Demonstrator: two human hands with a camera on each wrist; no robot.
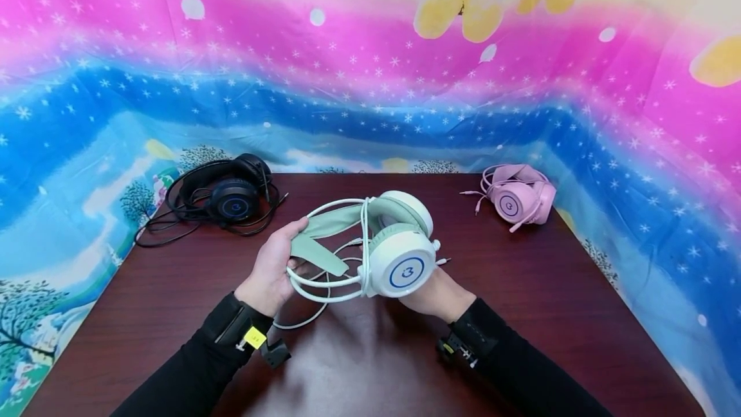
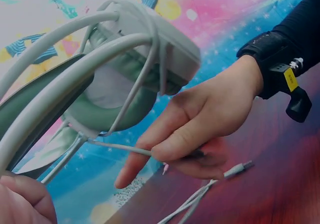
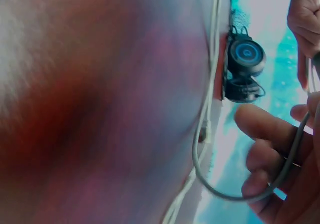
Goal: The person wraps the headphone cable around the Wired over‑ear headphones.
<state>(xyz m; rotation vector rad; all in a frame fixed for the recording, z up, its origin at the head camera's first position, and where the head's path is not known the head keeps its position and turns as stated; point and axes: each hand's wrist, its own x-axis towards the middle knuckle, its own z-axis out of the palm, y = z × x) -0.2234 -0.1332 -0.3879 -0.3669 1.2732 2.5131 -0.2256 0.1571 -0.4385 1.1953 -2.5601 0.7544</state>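
Note:
A white and pale green headset (image 1: 402, 275) is held up over the table, its cable wrapped several times around the frame beside the ear cups. My left hand (image 1: 272, 269) grips it by the headband, at the left end. Behind and below the near ear cup is my right hand (image 1: 437, 295), its fingers mostly hidden there in the head view. In the left wrist view, the right hand (image 2: 210, 108) pinches the headset's thin cable (image 2: 120, 146) between thumb and fingers. A loop of cable (image 3: 235, 198) crosses the right fingers (image 3: 262, 126) in the right wrist view.
On the dark red table (image 1: 492, 352), a black headset (image 1: 234, 201) with loose cable lies at the back left. A pink headset (image 1: 518, 201) lies at the back right. A patterned cloth (image 1: 370, 95) rises behind and along both sides. A loose plug (image 2: 240, 169) hangs near the right hand.

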